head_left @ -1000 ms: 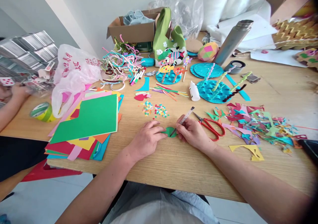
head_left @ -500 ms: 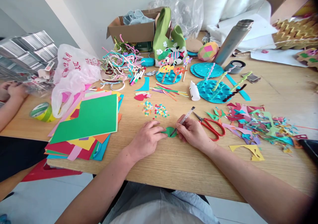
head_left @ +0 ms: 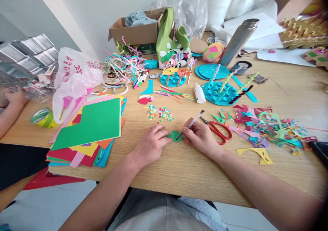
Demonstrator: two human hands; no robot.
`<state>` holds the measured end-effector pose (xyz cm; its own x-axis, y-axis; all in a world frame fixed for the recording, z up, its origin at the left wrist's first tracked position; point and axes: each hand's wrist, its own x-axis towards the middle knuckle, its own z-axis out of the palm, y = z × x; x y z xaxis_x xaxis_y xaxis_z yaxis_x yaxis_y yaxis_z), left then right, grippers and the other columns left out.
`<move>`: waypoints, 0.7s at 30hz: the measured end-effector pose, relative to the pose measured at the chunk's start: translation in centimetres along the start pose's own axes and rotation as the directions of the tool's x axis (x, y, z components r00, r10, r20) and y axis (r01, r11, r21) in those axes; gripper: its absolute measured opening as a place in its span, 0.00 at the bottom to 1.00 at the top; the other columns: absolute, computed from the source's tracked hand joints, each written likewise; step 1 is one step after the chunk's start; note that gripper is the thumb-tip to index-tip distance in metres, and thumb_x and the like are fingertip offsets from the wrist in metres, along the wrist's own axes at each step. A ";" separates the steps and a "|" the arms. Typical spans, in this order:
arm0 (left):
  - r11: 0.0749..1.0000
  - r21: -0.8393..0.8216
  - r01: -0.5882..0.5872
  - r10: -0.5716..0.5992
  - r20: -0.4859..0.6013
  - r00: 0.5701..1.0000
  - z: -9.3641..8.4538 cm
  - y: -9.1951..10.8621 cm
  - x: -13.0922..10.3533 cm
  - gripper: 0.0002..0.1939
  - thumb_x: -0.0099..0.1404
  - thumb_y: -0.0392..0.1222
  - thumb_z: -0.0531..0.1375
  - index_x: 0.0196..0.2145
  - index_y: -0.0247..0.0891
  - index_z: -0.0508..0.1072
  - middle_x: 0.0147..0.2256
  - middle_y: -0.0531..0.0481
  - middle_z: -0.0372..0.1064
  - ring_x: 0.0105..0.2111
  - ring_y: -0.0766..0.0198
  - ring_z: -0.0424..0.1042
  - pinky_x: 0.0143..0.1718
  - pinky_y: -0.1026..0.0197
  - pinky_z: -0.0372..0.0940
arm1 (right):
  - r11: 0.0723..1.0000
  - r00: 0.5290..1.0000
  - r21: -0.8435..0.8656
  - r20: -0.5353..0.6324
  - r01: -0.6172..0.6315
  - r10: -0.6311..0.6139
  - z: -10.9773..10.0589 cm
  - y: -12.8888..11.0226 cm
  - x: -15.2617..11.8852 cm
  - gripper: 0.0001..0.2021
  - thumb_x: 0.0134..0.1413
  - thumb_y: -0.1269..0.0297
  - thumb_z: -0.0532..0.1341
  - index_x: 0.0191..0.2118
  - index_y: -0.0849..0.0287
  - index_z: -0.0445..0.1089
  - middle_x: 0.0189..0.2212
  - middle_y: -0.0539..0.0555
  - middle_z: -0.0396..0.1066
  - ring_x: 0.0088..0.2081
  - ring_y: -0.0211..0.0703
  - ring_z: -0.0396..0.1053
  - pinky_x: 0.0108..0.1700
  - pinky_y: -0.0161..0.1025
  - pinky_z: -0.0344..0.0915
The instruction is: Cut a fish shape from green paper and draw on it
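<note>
A small green paper cutout (head_left: 175,135) lies on the table in front of me. My left hand (head_left: 151,143) rests with its fingers spread and lying flat, the fingertips touching the cutout's left edge. In my right hand (head_left: 198,135) is a slim pale pen (head_left: 192,121), its dark tip down on the green paper. Just right of that hand lie scissors with red handles (head_left: 220,132). Beyond my hands are two small heaps of coloured paper dots (head_left: 166,114) and a red paper heart shape (head_left: 145,100).
Coloured paper sheets (head_left: 99,121) are stacked at the left, beside yellow tape (head_left: 43,117). Paper scraps (head_left: 276,125) spread at the right. Farther back stand a white glue bottle (head_left: 199,94), blue craft discs (head_left: 220,94), pipe cleaners (head_left: 123,65) and a steel flask (head_left: 239,41). Another person's hand (head_left: 15,95) is at far left.
The view has shifted very slightly. The pen and my right hand have barely moved, with the tip still on the green paper. My left hand stays in place.
</note>
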<state>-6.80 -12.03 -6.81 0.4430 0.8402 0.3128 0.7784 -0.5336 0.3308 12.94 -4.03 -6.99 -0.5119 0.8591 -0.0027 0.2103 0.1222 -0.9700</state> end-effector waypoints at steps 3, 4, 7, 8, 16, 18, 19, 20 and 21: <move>1.000 0.014 -0.004 0.004 -0.002 1.000 0.0 0.2 0.1 0.17 0.65 0.28 0.50 0.44 0.39 0.75 0.47 0.46 0.71 0.54 0.56 0.60 0.54 0.47 0.62 | 0.998 0.999 -0.050 0.024 0.031 -0.030 -0.2 0.3 0.1 0.09 0.56 0.63 0.56 0.27 0.58 0.61 0.18 0.47 0.62 0.19 0.34 0.60 0.20 0.32 0.56; 1.000 0.019 -0.007 0.007 0.000 1.000 0.0 0.2 0.1 0.17 0.65 0.28 0.50 0.44 0.39 0.75 0.47 0.46 0.71 0.54 0.56 0.60 0.54 0.47 0.62 | 0.998 0.999 -0.053 0.031 0.031 -0.030 -0.2 0.4 0.2 0.09 0.56 0.63 0.56 0.27 0.58 0.61 0.18 0.47 0.62 0.19 0.34 0.60 0.20 0.32 0.56; 0.999 0.029 -0.014 0.014 0.011 1.000 0.0 0.3 0.1 0.17 0.65 0.28 0.50 0.45 0.37 0.74 0.46 0.47 0.72 0.53 0.57 0.61 0.54 0.49 0.62 | 0.999 0.999 -0.040 0.036 0.021 -0.019 -0.2 0.4 0.2 0.09 0.56 0.61 0.56 0.27 0.58 0.61 0.19 0.48 0.63 0.19 0.35 0.60 0.20 0.33 0.56; 0.999 0.031 -0.014 0.014 0.013 1.000 0.0 0.3 0.1 0.17 0.65 0.28 0.50 0.45 0.36 0.74 0.46 0.47 0.72 0.53 0.56 0.61 0.54 0.50 0.62 | 0.999 0.999 -0.034 0.036 0.017 -0.016 -0.2 0.3 0.2 0.09 0.56 0.61 0.56 0.27 0.58 0.61 0.19 0.48 0.63 0.19 0.35 0.60 0.20 0.33 0.57; 0.999 0.033 -0.012 0.012 0.022 1.000 0.0 0.4 0.1 0.17 0.63 0.26 0.51 0.45 0.36 0.74 0.46 0.48 0.72 0.52 0.57 0.60 0.54 0.51 0.61 | 1.000 0.999 -0.027 0.047 0.007 -0.006 -0.1 0.2 0.2 0.08 0.55 0.62 0.57 0.27 0.58 0.61 0.19 0.48 0.63 0.19 0.35 0.61 0.21 0.33 0.58; 0.999 0.030 -0.011 0.010 0.023 1.000 0.0 0.3 0.1 0.17 0.63 0.26 0.51 0.45 0.36 0.73 0.46 0.48 0.72 0.53 0.57 0.60 0.55 0.51 0.61 | 1.000 0.999 -0.025 0.047 0.001 0.000 -0.1 0.3 0.2 0.08 0.55 0.63 0.57 0.27 0.58 0.61 0.19 0.47 0.63 0.19 0.35 0.61 0.20 0.33 0.57; 1.000 0.028 -0.011 0.011 0.023 1.000 0.0 0.3 0.1 0.17 0.63 0.26 0.51 0.45 0.35 0.73 0.46 0.47 0.72 0.53 0.56 0.60 0.55 0.51 0.61 | 1.000 0.999 -0.022 0.048 -0.001 0.002 -0.1 0.3 0.2 0.07 0.55 0.63 0.57 0.27 0.58 0.61 0.19 0.47 0.63 0.19 0.35 0.61 0.20 0.33 0.57; 1.000 0.026 -0.012 0.012 0.024 1.000 0.0 0.3 0.1 0.17 0.63 0.26 0.51 0.45 0.35 0.73 0.46 0.47 0.72 0.53 0.56 0.60 0.55 0.51 0.61 | 1.000 0.999 -0.018 0.049 -0.003 0.004 -0.1 0.4 0.2 0.07 0.55 0.63 0.56 0.28 0.58 0.61 0.19 0.47 0.63 0.18 0.35 0.61 0.20 0.33 0.57; 1.000 0.024 -0.013 0.012 0.026 1.000 0.0 0.3 0.1 0.17 0.63 0.26 0.51 0.45 0.35 0.73 0.46 0.47 0.72 0.53 0.56 0.60 0.55 0.50 0.61 | 1.000 0.999 -0.014 0.049 -0.004 0.005 -0.1 0.4 0.2 0.07 0.55 0.64 0.56 0.28 0.57 0.60 0.18 0.47 0.62 0.18 0.35 0.61 0.20 0.33 0.57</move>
<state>-6.47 -12.10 -6.70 0.4638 0.8358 0.2939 0.7832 -0.5418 0.3049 13.01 -3.73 -7.36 -0.5508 0.8344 -0.0195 0.2240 0.1253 -0.9665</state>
